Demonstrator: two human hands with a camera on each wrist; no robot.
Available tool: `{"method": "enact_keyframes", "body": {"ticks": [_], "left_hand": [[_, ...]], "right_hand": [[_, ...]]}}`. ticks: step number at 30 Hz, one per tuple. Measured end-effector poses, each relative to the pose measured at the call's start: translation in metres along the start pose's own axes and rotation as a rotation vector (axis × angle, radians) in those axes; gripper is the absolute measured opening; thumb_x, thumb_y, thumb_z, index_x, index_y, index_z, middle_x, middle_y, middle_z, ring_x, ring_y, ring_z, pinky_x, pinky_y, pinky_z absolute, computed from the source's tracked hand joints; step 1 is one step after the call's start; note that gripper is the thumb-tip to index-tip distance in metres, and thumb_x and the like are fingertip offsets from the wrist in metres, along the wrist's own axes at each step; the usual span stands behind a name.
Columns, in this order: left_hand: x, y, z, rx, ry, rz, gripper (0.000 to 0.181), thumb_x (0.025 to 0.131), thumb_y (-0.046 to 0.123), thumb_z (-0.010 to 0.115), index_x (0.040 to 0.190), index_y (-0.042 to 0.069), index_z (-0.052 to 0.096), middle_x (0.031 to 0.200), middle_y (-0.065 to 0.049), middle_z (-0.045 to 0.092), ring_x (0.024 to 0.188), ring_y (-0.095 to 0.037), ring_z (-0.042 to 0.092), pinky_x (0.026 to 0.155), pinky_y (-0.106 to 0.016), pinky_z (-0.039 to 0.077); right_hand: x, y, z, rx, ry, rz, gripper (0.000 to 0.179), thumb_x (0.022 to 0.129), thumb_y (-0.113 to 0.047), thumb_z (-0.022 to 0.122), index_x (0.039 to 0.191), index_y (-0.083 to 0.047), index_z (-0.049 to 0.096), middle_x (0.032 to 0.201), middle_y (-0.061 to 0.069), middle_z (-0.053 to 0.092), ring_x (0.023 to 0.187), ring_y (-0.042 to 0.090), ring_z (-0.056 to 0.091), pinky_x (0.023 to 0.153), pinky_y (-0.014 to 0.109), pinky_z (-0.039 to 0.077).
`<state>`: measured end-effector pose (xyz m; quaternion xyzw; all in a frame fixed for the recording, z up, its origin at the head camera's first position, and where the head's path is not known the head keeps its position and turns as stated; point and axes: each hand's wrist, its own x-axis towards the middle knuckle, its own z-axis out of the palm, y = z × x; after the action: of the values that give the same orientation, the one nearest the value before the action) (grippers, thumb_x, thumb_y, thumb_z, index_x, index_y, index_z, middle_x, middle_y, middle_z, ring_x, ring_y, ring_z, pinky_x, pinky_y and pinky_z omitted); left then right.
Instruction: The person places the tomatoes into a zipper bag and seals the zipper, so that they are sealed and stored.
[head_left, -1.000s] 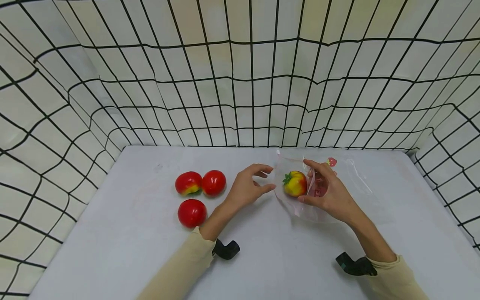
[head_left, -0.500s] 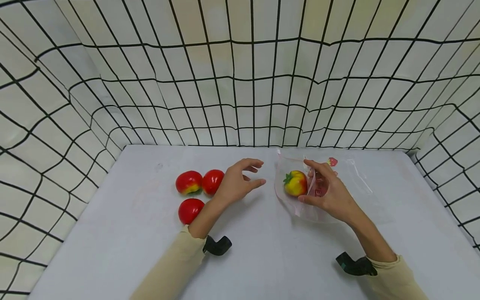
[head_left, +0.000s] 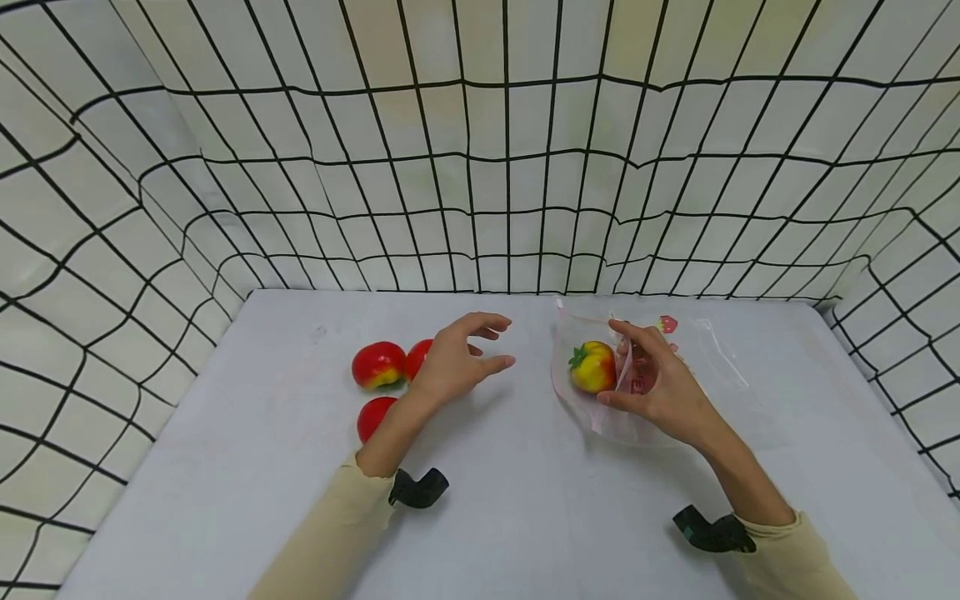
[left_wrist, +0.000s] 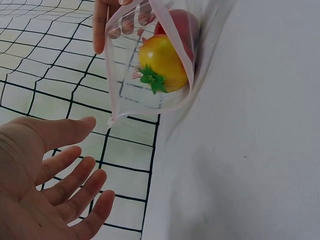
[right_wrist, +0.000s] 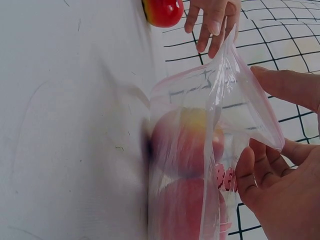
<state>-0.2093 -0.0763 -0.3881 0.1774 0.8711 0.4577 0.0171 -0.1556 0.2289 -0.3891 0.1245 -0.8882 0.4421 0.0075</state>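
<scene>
Left hand [head_left: 453,367]: fingers spread, holding nothing.
Right hand [head_left: 660,387]: half curled, gripping clear bag [right_wrist: 215,115].
Red fruits [head_left: 378,365]: beside left hand.
Yellow-red fruit [head_left: 593,368]: bagged, left of right hand.

Free gap between left grip [head_left: 453,364] and bag [head_left: 611,423]; yellow-red fruit [head_left: 593,367] partly obstructs entry; netting [head_left: 507,157] bars far side.

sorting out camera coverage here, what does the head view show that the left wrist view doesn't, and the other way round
Only the head view: three red fruits on the white table, two partly behind the left hand and forearm, plus both tan sleeves.
Only the left wrist view: the palm of the left hand.
Both: the two hands, with the right hand at the clear bag, the yellow-red fruit inside it, the table and the black net.
</scene>
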Motion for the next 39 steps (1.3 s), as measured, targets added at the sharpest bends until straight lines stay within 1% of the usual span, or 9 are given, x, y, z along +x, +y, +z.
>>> {"method": "enact_keyframes", "body": {"ticks": [4,8,16,19,23,26,30,35,39], "left_hand": [[-0.001,0.0,-0.009,-0.01,-0.017,-0.016,0.051,0.09,0.02,0.081,0.137,0.013,0.064,0.137,-0.008,0.067,0.127,-0.033,0.064,0.104,-0.046,0.058],[-0.003,-0.001,-0.017,-0.01,-0.037,-0.016,0.05,0.091,0.019,0.081,0.137,0.012,0.064,0.139,-0.011,0.066,0.128,-0.034,0.062,0.105,-0.047,0.057],[-0.005,-0.005,-0.032,0.027,-0.056,-0.034,0.049,0.089,0.02,0.082,0.136,0.017,0.066,0.139,-0.007,0.066,0.129,-0.032,0.062,0.103,-0.049,0.057],[-0.008,-0.006,-0.038,0.049,-0.052,-0.06,0.049,0.089,0.023,0.082,0.136,0.019,0.066,0.139,-0.009,0.065,0.121,-0.033,0.065,0.098,-0.045,0.059],[-0.011,-0.008,-0.047,0.062,-0.038,-0.097,0.051,0.089,0.024,0.083,0.137,0.019,0.065,0.139,-0.012,0.065,0.117,-0.036,0.068,0.096,-0.044,0.059],[-0.013,-0.008,-0.052,0.05,-0.033,-0.114,0.052,0.089,0.022,0.083,0.138,0.018,0.064,0.141,-0.011,0.064,0.124,-0.036,0.066,0.1,-0.046,0.06],[-0.014,-0.008,-0.058,0.038,-0.034,-0.128,0.054,0.089,0.021,0.082,0.139,0.019,0.063,0.142,-0.013,0.063,0.123,-0.035,0.067,0.1,-0.048,0.06],[-0.017,-0.013,-0.061,0.031,-0.03,-0.147,0.053,0.089,0.022,0.082,0.139,0.018,0.063,0.142,-0.014,0.063,0.121,-0.034,0.068,0.102,-0.048,0.059],[-0.019,-0.018,-0.062,0.028,-0.011,-0.147,0.054,0.089,0.022,0.082,0.14,0.019,0.063,0.142,-0.011,0.063,0.123,-0.034,0.066,0.103,-0.048,0.059]], "right_hand": [[0.001,0.0,0.0,-0.003,0.003,-0.008,0.092,0.081,-0.017,0.088,0.16,-0.023,0.04,0.135,0.012,0.052,0.123,0.032,0.058,0.097,0.002,0.037],[0.002,0.0,-0.001,-0.005,0.004,-0.011,0.093,0.081,-0.017,0.089,0.16,-0.023,0.04,0.134,0.012,0.052,0.123,0.031,0.058,0.097,0.002,0.037],[0.002,0.0,-0.001,-0.011,0.006,-0.011,0.092,0.081,-0.017,0.089,0.16,-0.018,0.04,0.134,0.012,0.053,0.122,0.031,0.058,0.097,0.003,0.038],[0.002,-0.001,-0.001,-0.011,0.008,-0.012,0.092,0.081,-0.016,0.089,0.159,-0.017,0.041,0.135,0.012,0.053,0.121,0.031,0.058,0.096,0.002,0.039],[0.002,-0.001,-0.001,-0.011,0.007,-0.012,0.092,0.08,-0.016,0.089,0.159,-0.017,0.041,0.137,0.014,0.052,0.121,0.031,0.058,0.096,0.002,0.038],[0.002,0.0,0.0,-0.013,0.008,-0.011,0.092,0.081,-0.016,0.089,0.159,-0.018,0.041,0.138,0.015,0.052,0.122,0.031,0.058,0.097,0.002,0.038],[0.002,0.001,-0.001,-0.012,0.008,-0.012,0.092,0.081,-0.018,0.089,0.159,-0.019,0.041,0.139,0.015,0.052,0.122,0.03,0.058,0.097,0.003,0.039],[0.0,0.002,-0.001,-0.008,0.003,-0.001,0.092,0.082,-0.018,0.088,0.16,-0.021,0.04,0.137,0.014,0.052,0.123,0.031,0.059,0.097,0.001,0.038],[-0.001,0.002,-0.001,-0.015,0.003,0.001,0.091,0.082,-0.018,0.088,0.16,-0.02,0.04,0.135,0.013,0.052,0.121,0.031,0.059,0.096,0.001,0.039]]}}
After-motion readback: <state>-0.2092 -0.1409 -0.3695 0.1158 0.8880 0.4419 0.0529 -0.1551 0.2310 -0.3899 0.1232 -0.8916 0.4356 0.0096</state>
